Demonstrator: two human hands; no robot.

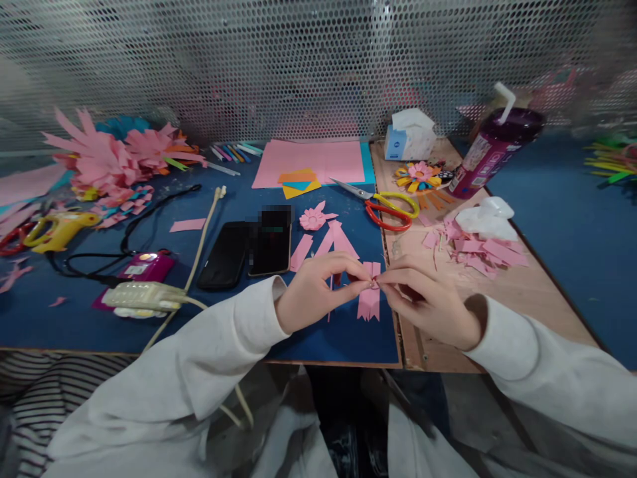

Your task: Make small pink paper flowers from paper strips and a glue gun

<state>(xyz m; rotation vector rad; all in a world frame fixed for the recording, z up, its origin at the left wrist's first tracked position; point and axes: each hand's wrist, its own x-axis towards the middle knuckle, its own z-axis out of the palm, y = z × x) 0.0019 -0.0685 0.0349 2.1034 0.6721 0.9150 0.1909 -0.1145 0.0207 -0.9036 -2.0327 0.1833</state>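
Both my hands meet over the blue tabletop, fingertips pinched close together. Between them is a small piece of pink paper (374, 283), mostly covered by the fingers. My left hand (318, 289) grips it from the left with thumb and index finger. From the other side, my right hand (435, 299) pinches the same piece. Directly under the fingertips are pink paper strips with notched ends (369, 307); whether they join the held piece I cannot tell. Beyond my left hand are more pink strips (343, 238) and a small pink paper flower (314, 218).
Red-and-yellow scissors (393, 209) lie ahead. Two phones (271, 239) and a power strip (142, 299) with cables are left. Pink scraps (490, 255), a tissue pack (411, 136) and a purple bottle (492, 156) are right. A perforated metal panel (298, 73) stands behind.
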